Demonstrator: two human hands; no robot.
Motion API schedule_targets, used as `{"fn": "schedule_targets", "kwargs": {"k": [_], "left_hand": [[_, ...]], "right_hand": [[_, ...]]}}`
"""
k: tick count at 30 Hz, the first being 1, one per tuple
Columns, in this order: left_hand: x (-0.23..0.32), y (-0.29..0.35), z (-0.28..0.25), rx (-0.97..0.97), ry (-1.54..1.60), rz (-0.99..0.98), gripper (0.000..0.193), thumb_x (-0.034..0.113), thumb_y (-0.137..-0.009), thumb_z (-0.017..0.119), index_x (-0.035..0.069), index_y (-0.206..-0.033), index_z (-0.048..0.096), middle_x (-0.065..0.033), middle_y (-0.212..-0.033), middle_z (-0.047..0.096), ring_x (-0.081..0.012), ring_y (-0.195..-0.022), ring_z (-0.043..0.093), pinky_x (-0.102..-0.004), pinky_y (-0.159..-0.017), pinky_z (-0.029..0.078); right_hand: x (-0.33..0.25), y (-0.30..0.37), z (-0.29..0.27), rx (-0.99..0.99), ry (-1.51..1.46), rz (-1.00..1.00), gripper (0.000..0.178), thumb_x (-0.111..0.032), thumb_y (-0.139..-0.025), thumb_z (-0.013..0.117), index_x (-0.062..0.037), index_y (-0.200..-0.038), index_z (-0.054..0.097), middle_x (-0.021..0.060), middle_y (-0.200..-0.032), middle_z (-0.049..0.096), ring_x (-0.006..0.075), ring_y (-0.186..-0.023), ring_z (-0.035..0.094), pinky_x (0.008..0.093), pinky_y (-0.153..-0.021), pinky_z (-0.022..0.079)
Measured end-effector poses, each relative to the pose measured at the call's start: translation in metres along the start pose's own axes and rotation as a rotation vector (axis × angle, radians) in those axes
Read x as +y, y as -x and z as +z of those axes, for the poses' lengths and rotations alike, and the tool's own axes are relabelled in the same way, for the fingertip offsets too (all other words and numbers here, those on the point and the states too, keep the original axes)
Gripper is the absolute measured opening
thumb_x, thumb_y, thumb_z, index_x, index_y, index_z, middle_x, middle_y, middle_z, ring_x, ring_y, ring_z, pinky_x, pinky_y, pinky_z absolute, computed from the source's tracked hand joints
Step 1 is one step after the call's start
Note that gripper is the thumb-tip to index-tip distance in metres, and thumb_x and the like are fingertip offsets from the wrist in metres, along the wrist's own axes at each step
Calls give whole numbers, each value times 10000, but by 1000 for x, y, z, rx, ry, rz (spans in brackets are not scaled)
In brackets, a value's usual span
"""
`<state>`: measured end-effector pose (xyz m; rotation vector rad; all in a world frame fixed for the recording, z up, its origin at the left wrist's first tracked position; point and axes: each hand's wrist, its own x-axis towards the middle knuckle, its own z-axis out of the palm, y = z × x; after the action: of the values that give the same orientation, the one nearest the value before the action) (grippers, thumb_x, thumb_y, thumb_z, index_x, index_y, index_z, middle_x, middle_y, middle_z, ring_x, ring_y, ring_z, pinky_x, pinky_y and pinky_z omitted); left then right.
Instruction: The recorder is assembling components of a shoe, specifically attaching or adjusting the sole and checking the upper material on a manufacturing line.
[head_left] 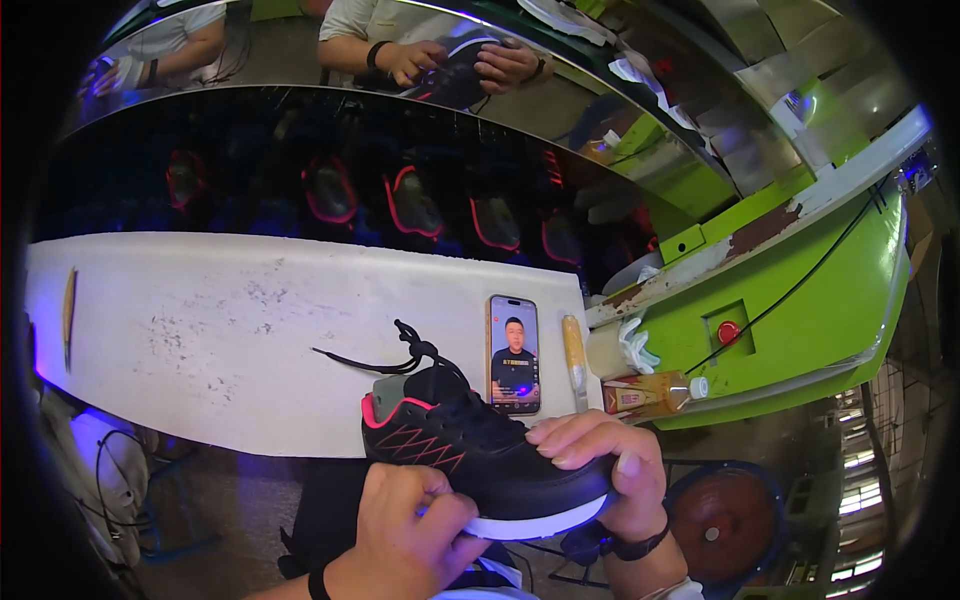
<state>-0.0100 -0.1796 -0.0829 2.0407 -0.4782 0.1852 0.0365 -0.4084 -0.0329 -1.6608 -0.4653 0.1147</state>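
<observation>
A black sneaker (pixel 490 452) with a white sole, pink-red collar lining and crossed red lines on its side is held up at the near edge of the white bench, toe to the right. My right hand (pixel 612 465) grips the toe, fingers over the top and thumb on the front. Low on the near side, my left hand (pixel 412 528) is closed against the sole edge, its fingers curled; anything small inside them is hidden. The black laces (pixel 415 350) are knotted and trail onto the bench.
On the white bench (pixel 200 390) lie a phone (pixel 514 350) showing a person, a yellow-handled tool (pixel 573 355) and a thin stick (pixel 69 318). A bottle (pixel 655 393) lies by the green machine (pixel 800 330). Several dark shoes (pixel 415 205) stand behind; another person's hands (pixel 410 62) hold a dark shoe.
</observation>
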Motion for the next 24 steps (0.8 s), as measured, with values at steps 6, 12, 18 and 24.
{"fn": "schedule_targets", "kwargs": {"k": [6, 12, 18, 24], "left_hand": [[-22, -14, 18, 110, -6, 147, 414, 258, -547, 897, 107, -785, 594, -72, -824, 498, -263, -737, 493, -374, -615, 389], [-39, -25, 25, 43, -158, 97, 377, 281, -582, 855, 136, -829, 611, -26, -812, 499, -210, -686, 494, -355, -621, 359], [-34, -41, 34, -8, -206, 163, 380, 298, -607, 829, 163, -827, 549, -17, -749, 424, -173, -601, 512, -345, -591, 347], [-35, -40, 48, 38, -355, 198, 308, 291, -673, 754, 156, -790, 503, -13, -736, 422, -146, -546, 495, -328, -571, 333]], "right_hand": [[13, -1, -9, 61, -107, 13, 547, -425, -1030, 449, 63, -981, 691, 251, -1046, 672, 389, -1074, 645, 507, -1023, 463], [18, 2, -31, 154, -186, 123, 469, -388, -970, 559, 65, -1042, 659, 225, -1084, 663, 356, -1112, 628, 459, -1040, 449], [-18, -10, -30, 40, 729, 263, 453, -134, -718, 809, -3, -1112, 630, 147, -1116, 633, 266, -1043, 617, 347, -969, 451], [-11, -8, -16, -64, 982, 232, 602, -224, -695, 850, -3, -1180, 571, 185, -1158, 574, 365, -1101, 553, 425, -991, 431]]}}
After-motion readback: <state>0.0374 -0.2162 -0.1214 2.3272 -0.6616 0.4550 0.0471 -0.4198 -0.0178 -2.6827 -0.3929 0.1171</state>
